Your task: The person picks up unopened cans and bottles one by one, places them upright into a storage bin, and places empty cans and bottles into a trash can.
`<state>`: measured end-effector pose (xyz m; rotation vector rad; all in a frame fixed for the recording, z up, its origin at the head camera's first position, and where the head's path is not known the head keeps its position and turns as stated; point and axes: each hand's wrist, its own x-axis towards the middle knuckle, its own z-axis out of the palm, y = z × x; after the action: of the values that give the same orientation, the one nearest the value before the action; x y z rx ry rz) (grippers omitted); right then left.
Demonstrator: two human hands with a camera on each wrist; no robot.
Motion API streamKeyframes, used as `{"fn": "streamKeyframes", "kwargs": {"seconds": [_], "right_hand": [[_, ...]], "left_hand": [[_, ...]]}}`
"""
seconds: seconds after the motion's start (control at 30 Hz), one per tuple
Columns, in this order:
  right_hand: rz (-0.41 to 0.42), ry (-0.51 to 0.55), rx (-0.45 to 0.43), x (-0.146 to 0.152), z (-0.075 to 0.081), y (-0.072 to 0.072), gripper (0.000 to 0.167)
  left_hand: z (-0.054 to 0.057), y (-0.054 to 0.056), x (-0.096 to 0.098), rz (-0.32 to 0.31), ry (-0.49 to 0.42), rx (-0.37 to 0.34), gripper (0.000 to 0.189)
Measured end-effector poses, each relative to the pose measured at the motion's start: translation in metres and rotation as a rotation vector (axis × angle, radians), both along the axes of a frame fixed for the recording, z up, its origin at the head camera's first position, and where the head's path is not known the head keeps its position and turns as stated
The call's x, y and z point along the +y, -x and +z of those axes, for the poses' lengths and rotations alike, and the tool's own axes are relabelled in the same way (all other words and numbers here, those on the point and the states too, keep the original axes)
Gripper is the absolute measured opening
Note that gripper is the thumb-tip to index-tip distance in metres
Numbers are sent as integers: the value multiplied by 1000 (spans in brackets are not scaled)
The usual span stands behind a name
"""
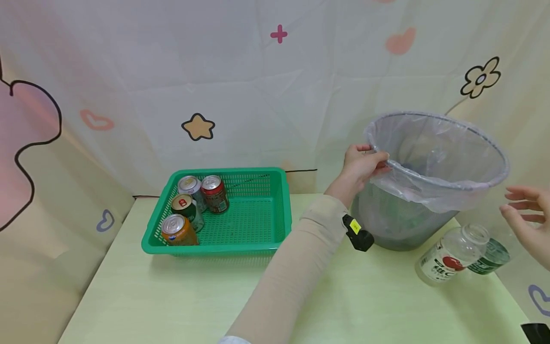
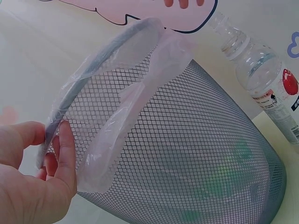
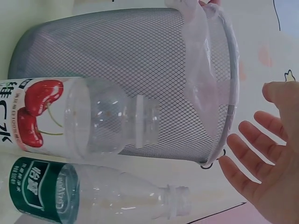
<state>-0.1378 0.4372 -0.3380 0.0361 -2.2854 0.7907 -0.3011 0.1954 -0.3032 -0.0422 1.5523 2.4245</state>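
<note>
My left hand (image 1: 365, 165) pinches the rim of a grey mesh trash bin (image 2: 196, 135), thumb on one side and fingers on the other. A thin translucent bag (image 1: 434, 191) lines the bin and folds over its rim. Something green shows faintly through the mesh low down. Off the bin's right side, my right hand (image 3: 271, 149) is spread with nothing in it. Below that hand stand two clear plastic bottles without caps: one with a white cherry label (image 3: 42, 114), the other with a green label (image 3: 44, 189).
A green plastic basket (image 1: 251, 248) sits to the left on the pale table (image 1: 193, 296). Several drink cans are grouped at its left end, among them an orange can (image 1: 185, 234) and a red-topped can (image 1: 215, 193). A patterned curtain (image 1: 240, 86) hangs behind.
</note>
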Motion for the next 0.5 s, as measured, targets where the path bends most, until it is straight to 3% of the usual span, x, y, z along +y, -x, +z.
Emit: {"fn": "streamKeyframes", "kwargs": {"seconds": [0.2,0.5], "right_hand": [[-10,-15,4,2,-13,-6,43],[20,13,6,-14,-21,-22,47]], "left_hand": [[0,0,-1,-2,2,-5,33],[1,0,0,6,12,-10,33]]}}
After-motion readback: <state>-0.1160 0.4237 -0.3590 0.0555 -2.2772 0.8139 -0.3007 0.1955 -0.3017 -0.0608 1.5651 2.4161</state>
